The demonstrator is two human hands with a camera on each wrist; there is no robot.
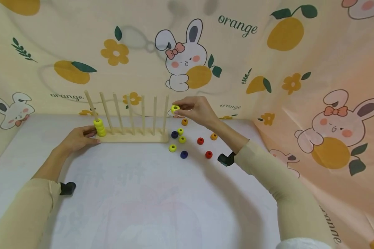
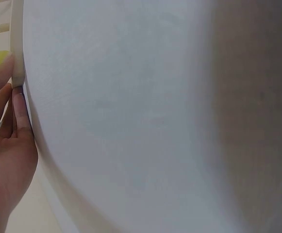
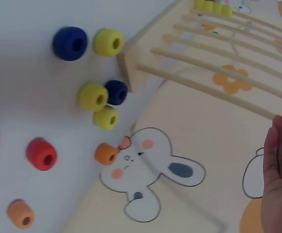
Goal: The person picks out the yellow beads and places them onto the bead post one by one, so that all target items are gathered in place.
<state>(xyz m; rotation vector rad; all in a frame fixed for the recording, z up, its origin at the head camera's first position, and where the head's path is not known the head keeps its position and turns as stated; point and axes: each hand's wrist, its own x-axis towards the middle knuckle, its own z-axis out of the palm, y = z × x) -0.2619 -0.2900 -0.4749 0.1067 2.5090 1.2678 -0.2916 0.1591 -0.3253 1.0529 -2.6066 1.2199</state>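
Clearly, the right hand (image 1: 195,109) is raised above the tabletop (image 1: 137,197), its forearm slanting in from the lower right, and it pinches a yellow bead (image 1: 175,110) between thumb and fingertips. The bead is held in the air just right of the rightmost peg (image 1: 166,116), near that peg's upper part. The left hand (image 1: 76,140) is low at the left end of the wooden peg rack (image 1: 134,138), gripping that end, right beside the stack of yellow beads (image 1: 100,128) on the leftmost peg (image 1: 90,104). The rack stands near the table's far edge, close in front of the patterned cloth (image 1: 237,69). White tabletop spreads broadly toward the viewer between the forearms, while the loose beads (image 1: 182,139), yellow, blue, red and orange, lie scattered near the rack's right end, below and right of the raised bead. The rack's long axis runs left to right, its seven pegs pointing up; the held bead's hole faces upward, toward the head camera
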